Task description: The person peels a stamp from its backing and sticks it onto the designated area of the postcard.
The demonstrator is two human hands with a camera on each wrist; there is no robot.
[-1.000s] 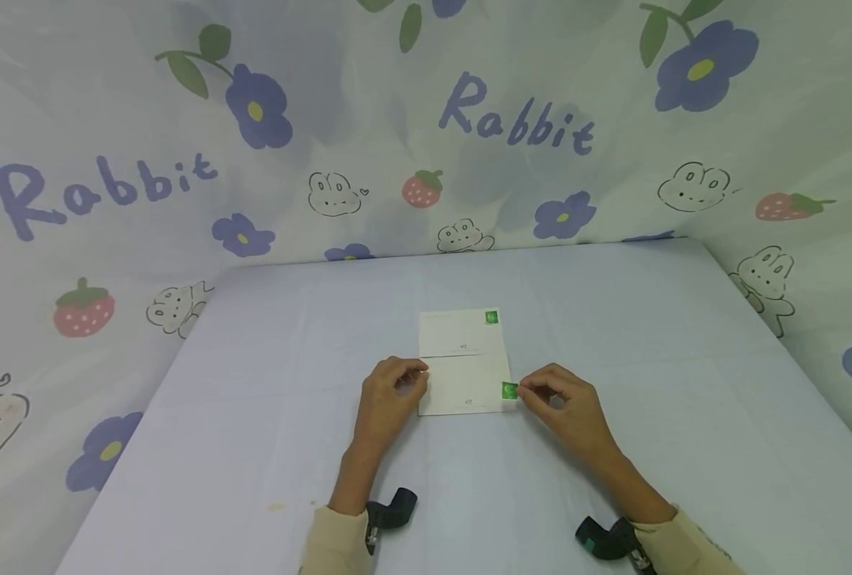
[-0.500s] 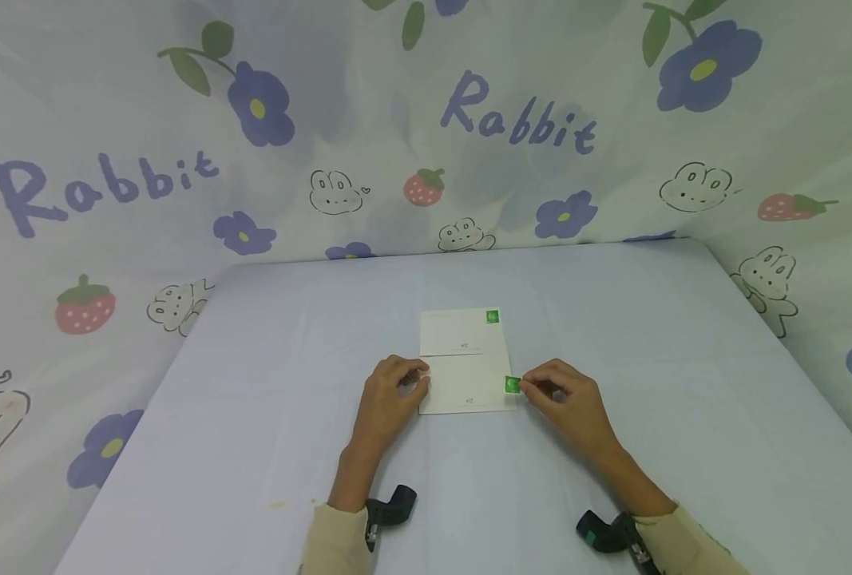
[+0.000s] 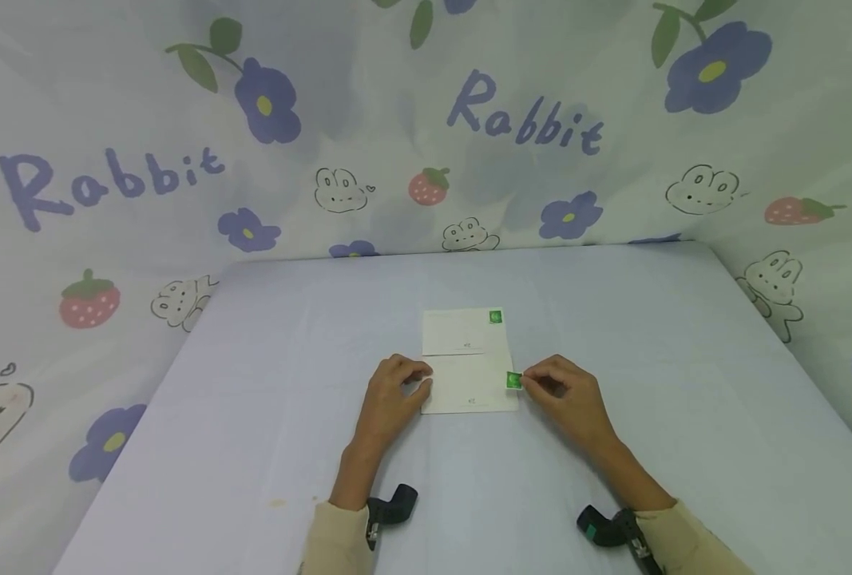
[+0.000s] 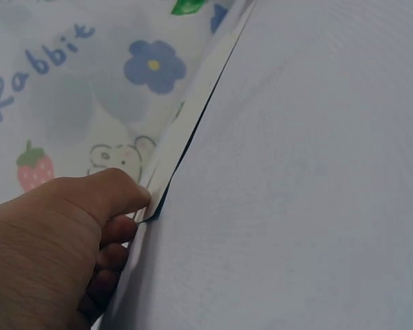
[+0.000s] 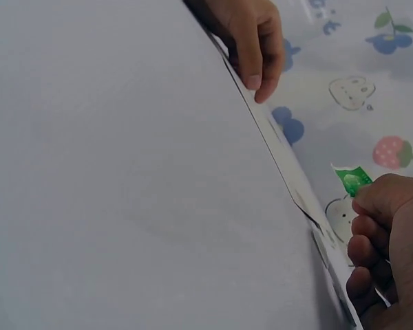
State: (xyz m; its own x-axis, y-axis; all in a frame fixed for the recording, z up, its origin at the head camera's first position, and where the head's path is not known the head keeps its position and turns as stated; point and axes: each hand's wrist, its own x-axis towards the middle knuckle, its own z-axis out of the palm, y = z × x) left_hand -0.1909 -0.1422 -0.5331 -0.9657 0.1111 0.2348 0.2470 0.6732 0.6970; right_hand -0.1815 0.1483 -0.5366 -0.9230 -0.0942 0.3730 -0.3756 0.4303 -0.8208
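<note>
Two cream postcards lie one behind the other on the table, edges meeting or slightly overlapping. The far postcard bears a green stamp at its upper right corner. My left hand touches the left edge of the near postcard with thumb and forefinger, their tips a little apart. Between thumb and forefinger my right hand pinches a second green stamp by its right side. That stamp is held just over the near postcard's right edge; in the right wrist view it looks raised off the paper and slightly curled.
A white cloth covers the table. Behind and beside it hangs a curtain printed with flowers, strawberries and rabbits. Black wrist cameras are strapped to both forearms.
My right hand has shifted the pinched stamp slightly up and away from the near postcard's lower right corner. My left hand keeps its place at the left edge. The head view has tilted a little.
</note>
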